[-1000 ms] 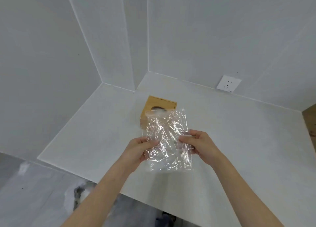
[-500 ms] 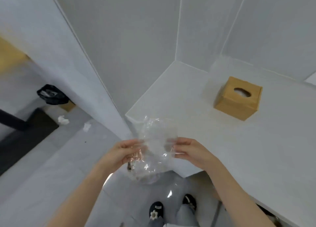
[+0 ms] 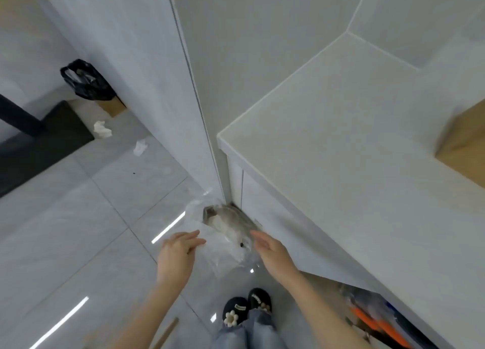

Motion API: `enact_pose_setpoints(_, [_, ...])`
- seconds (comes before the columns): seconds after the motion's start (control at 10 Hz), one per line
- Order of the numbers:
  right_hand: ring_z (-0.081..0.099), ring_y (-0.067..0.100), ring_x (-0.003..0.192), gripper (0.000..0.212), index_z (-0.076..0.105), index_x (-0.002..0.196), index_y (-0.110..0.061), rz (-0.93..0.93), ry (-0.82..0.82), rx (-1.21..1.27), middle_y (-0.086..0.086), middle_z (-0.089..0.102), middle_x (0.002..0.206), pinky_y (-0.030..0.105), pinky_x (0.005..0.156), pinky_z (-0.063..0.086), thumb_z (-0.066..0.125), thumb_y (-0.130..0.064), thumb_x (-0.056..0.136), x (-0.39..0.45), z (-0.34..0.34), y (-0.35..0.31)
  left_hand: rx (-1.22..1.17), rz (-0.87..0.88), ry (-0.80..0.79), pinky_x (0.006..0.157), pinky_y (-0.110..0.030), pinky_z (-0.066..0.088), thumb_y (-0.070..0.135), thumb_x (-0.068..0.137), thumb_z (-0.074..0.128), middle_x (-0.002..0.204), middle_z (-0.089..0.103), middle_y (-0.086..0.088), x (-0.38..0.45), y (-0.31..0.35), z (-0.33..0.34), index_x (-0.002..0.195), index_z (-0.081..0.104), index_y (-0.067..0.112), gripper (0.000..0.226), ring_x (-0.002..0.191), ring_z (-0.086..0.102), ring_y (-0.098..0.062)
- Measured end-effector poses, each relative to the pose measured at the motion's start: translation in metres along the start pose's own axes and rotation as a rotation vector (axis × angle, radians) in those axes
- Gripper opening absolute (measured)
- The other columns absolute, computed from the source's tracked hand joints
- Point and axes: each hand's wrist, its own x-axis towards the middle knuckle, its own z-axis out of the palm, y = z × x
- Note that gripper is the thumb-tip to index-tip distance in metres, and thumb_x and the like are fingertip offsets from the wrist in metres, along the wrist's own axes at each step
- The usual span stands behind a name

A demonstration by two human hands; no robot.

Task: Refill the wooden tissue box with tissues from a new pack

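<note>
The empty clear plastic wrapper (image 3: 225, 235) hangs loose in the air between my hands, above the grey floor tiles beside the counter's corner. My left hand (image 3: 178, 254) is to its left with fingers stretched out and apart. My right hand (image 3: 273, 254) is to its right, also spread, and neither hand grips the film. The wooden tissue box (image 3: 464, 144) stands on the white counter (image 3: 341, 138) at the far right edge of view, blurred and partly cut off.
A black bin bag (image 3: 86, 80) sits on the floor at far left, by a dark mat (image 3: 39, 144). Two crumpled tissues (image 3: 102, 129) lie on the tiles. My shoes (image 3: 246, 306) are below. An open shelf (image 3: 380, 319) under the counter holds orange items.
My view swung left and down from the counter to the floor. Both hands lowered and opened, letting go of the wrapper they pinched before. The tissue box slid to the right edge.
</note>
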Motion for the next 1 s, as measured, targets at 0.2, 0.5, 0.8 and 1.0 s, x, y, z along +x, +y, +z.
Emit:
enact_pose_setpoints(0.2, [0.04,0.003,0.125,0.04,0.042,0.137,-0.022,-0.107,-0.036,-0.199,-0.01,0.047,0.137,0.001,0.094,0.025,0.038,-0.021,0.097,0.078,0.016,0.061,0.349,0.137,0.04,0.064,-0.044,0.054,-0.013,0.044,0.083,0.09,0.076,-0.011,0.041,-0.037,0.106,0.071,0.076,0.014,0.038,0.081,0.069,-0.033])
enact_pose_setpoints(0.5, [0.033,0.007,0.134,0.043,0.037,0.14,-0.021,-0.197,-0.054,-0.373,-0.004,0.039,0.147,0.012,0.101,0.019,0.038,-0.023,0.097,0.177,0.017,0.154,0.324,0.004,-0.123,0.092,-0.042,0.043,-0.003,0.075,0.065,0.124,0.063,-0.011,0.083,-0.112,0.264,0.099,0.073,0.021,0.035,0.116,0.056,-0.03])
enact_pose_setpoints(0.8, [0.048,0.007,0.122,0.037,0.049,0.131,-0.023,-0.163,-0.005,-0.246,-0.003,0.053,0.134,0.018,0.102,0.035,0.042,-0.02,0.094,0.188,0.016,0.177,0.301,-0.129,-0.551,0.109,-0.041,0.032,0.01,0.091,0.036,0.154,0.019,-0.01,0.102,-0.127,0.285,0.133,0.044,0.022,0.044,0.139,0.024,-0.027])
enact_pose_setpoints(1.0, [0.049,-0.003,0.11,0.037,0.044,0.133,-0.026,-0.186,0.073,-0.135,-0.007,0.055,0.127,-0.003,0.085,0.034,0.04,-0.019,0.096,0.116,0.009,0.117,0.118,-0.028,-0.161,0.098,-0.036,0.039,0.015,0.088,0.047,0.139,0.046,-0.009,0.083,-0.063,0.192,0.129,0.046,0.015,0.041,0.122,0.047,-0.026])
